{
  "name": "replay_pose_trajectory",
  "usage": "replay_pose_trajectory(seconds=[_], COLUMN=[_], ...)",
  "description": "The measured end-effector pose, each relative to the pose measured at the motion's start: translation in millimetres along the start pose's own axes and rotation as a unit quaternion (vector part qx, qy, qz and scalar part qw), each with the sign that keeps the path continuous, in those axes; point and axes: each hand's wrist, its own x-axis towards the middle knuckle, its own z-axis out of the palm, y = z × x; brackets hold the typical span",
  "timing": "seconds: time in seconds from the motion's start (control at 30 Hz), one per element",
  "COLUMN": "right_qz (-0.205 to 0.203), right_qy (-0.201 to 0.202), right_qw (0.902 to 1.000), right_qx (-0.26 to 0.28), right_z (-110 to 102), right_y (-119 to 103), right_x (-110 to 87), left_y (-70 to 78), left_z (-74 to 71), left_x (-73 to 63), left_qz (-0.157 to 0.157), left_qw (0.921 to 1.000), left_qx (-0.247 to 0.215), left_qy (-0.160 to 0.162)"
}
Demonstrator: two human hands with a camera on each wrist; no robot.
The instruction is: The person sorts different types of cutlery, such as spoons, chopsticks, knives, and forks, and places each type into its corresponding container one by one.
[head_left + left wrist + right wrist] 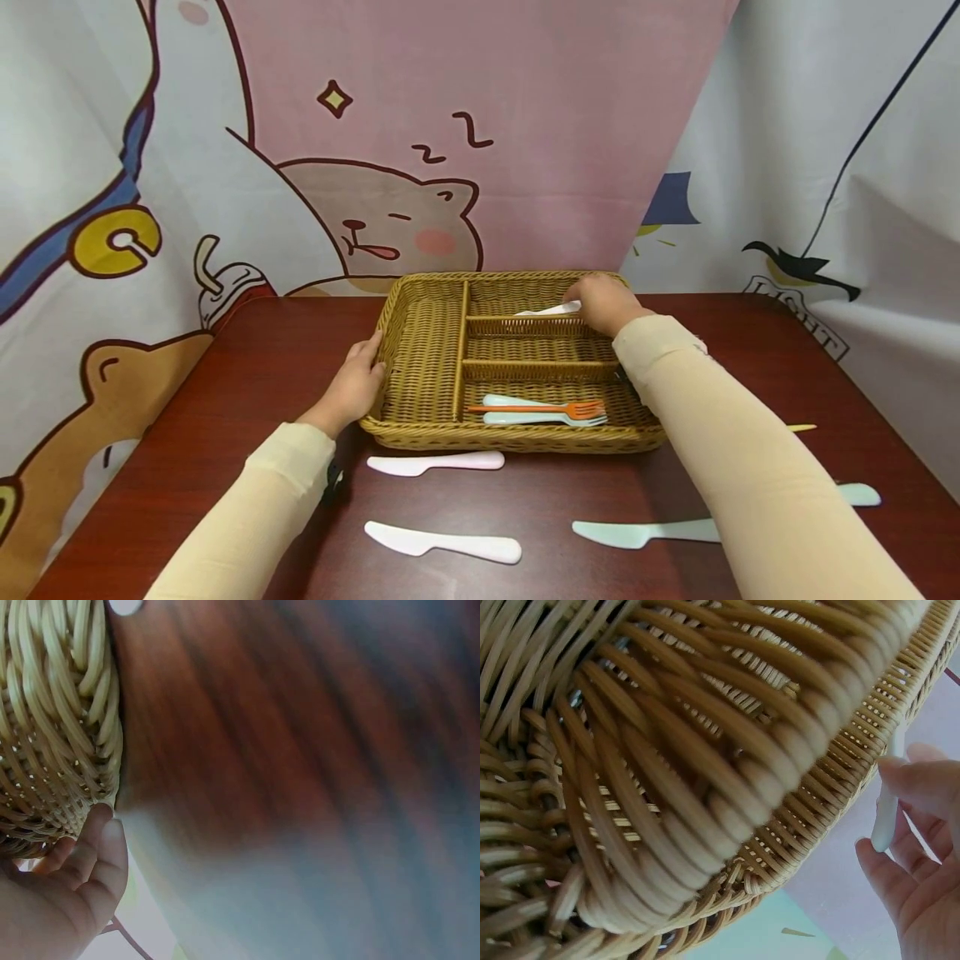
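Observation:
A brown wicker basket (427, 433) with several compartments sits on the table. At its left side my left hand (352, 382) holds the rim, its fingertips (111, 832) against the woven outer wall. My right hand (603, 304) is over the back right compartment and pinches a slim white knife (555, 309) between thumb and fingers. Part of that knife is covered by the hand; its white rounded end (885, 821) shows in the right wrist view. In the front right compartment an orange fork (585, 409) lies across two pale blue forks (551, 419).
In front of the basket lie a pinkish-white knife (435, 463), a white knife (442, 543) and a mint knife (615, 533) partly under my right sleeve. A mint handle (858, 494) and a yellow tip (802, 427) show beyond that arm. A printed cloth (562, 142) hangs behind the table.

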Motion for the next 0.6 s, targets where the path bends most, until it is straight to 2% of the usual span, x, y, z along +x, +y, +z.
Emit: replay_pose_trajectory(seconds=[0.3,0.6], right_qz=[-0.018,0.018], right_qy=[0.011,0.015], right_qw=[0.9991,0.9923], right_qx=[0.037,0.122], right_z=[3.5,8.0], right_y=[5.9,10.2], right_x=[-1.1,0.6], left_y=[0.0,-0.9], left_z=[0.6,0.6], left_x=[-0.3,-0.7], left_qz=[0.002,0.003], left_qw=[1.0,0.9999], left_qx=[-0.006,-0.008], left_qy=[0.005,0.007])
